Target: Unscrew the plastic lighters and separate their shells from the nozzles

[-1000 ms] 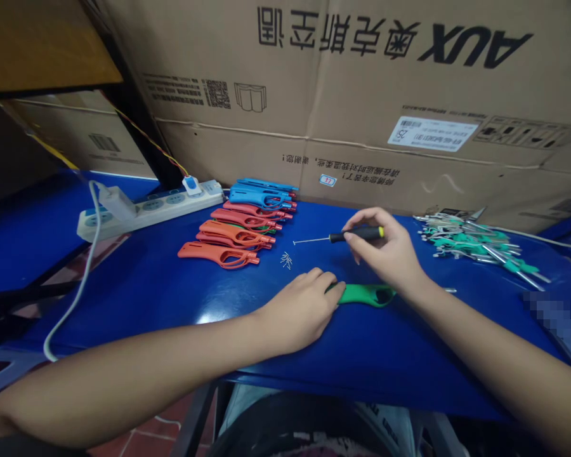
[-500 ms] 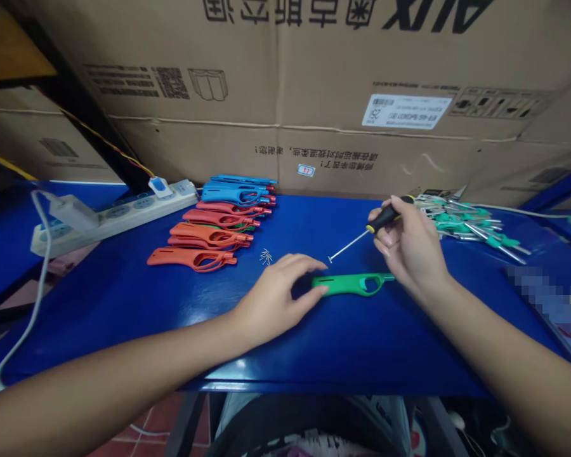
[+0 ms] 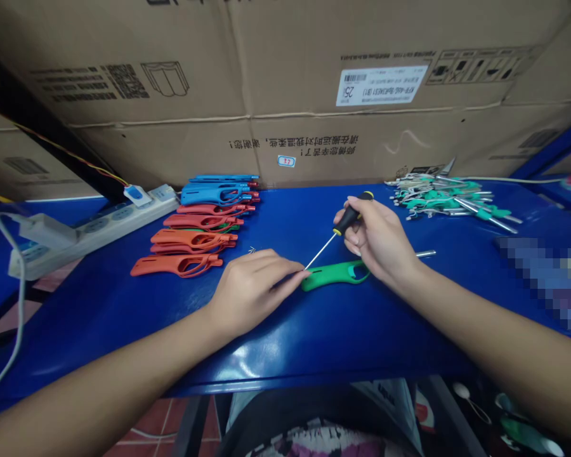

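My right hand [image 3: 378,238] grips a screwdriver [image 3: 349,216] by its black and yellow handle, the shaft slanting down to the left. At the shaft's tip, my left hand [image 3: 254,289] has thumb and forefinger pinched together; the small screw there is hidden by the fingertips. Just below the tip lies a green long-nosed lighter [image 3: 330,274], flat on the blue table, its slotted end beside my left fingertips. Its metal tube [image 3: 426,254] shows beyond my right wrist. A few loose screws [image 3: 252,249] peek out behind my left hand.
Orange, red and blue lighter casings [image 3: 176,265] lie in a row at the left. A power strip [image 3: 95,228] with plugs and cables stands further left. Green-and-metal lighter inner parts [image 3: 457,197] are heaped at the back right. A large cardboard box [image 3: 295,114] rises behind the table.
The screwdriver has swung down from level to pointing at the lighter's slotted end, a small screw on its tip. My left hand let go of the lighter, opened, then pinched at the tip.
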`<state>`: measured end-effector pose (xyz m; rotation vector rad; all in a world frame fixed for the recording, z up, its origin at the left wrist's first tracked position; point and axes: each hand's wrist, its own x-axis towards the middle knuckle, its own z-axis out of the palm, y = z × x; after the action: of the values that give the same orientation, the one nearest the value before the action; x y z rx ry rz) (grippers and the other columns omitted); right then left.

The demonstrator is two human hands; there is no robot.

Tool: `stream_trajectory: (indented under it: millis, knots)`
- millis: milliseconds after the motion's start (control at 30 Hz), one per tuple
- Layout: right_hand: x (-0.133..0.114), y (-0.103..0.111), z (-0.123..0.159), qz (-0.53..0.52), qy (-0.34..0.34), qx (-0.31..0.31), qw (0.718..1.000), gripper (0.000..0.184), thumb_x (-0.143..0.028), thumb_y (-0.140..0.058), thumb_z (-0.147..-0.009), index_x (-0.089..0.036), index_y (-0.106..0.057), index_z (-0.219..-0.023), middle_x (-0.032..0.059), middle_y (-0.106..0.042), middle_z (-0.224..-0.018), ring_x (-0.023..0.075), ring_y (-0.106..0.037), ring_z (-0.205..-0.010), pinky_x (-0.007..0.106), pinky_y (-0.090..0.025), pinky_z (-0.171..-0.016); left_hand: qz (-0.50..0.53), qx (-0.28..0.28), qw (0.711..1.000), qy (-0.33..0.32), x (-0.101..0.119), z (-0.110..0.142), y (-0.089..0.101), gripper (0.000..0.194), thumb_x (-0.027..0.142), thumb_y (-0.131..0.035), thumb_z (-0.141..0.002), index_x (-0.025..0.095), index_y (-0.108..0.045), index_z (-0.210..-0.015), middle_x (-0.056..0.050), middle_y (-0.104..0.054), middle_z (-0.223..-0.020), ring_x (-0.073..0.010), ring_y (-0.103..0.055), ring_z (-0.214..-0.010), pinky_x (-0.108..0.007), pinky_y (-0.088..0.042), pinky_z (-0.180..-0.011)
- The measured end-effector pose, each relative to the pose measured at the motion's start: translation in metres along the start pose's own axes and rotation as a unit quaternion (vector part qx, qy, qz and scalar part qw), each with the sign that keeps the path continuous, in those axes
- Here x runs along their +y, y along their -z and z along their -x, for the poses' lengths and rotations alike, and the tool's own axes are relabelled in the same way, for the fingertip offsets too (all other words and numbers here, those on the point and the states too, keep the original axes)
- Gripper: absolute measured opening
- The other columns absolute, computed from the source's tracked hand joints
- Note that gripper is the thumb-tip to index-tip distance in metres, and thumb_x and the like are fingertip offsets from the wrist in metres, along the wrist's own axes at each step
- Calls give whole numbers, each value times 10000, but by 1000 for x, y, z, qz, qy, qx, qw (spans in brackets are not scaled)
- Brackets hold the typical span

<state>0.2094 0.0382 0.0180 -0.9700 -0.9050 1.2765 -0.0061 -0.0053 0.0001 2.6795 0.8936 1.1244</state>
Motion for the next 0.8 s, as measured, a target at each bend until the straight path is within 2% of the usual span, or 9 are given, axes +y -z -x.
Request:
stream_trajectory:
  millis: [267,633,733,800]
  knots:
    - [-9,-1,3,0,47,15,999,226,-347,-692,-787,-221,-506,-762,-31,-650,-685,40,-376,-362,185,-268,-291,18,9,999,30,2,0,1,91,220,-663,-952,166,-734,-930,-23,-784,-868,-132,-687,-726,-255,-540,-705]
    - [-3,-3,7,31,81,-18,996,257,-394,-693,-834,-229,-508,-769,-41,-650,-700,40,-397,-358,197,-305,-286,16,0,999,33,2,1,-1,146,255,-636,-969,169,-742,-916,-27,-779,-842,-133,-676,-701,-263,-533,-693]
    - [-4,-4,12,70,133,-39,988,239,-422,-712,-856,-251,-553,-910,-40,-665,-741,51,-416,-356,215,-332,-293,18,-13,999,36,0,2,-3,146,256,-646,-961,168,-746,-899,-24,-774,-823,-135,-670,-685,-261,-523,-675]
    - [-5,-5,18,105,184,-37,977,329,-403,-750,-839,-297,-554,-1080,-55,-655,-737,70,-454,-374,229,-374,-328,14,-29,999,37,0,3,-4,154,262,-649,-957,171,-750,-885,-19,-765,-790,-132,-662,-660,-252,-509,-639]
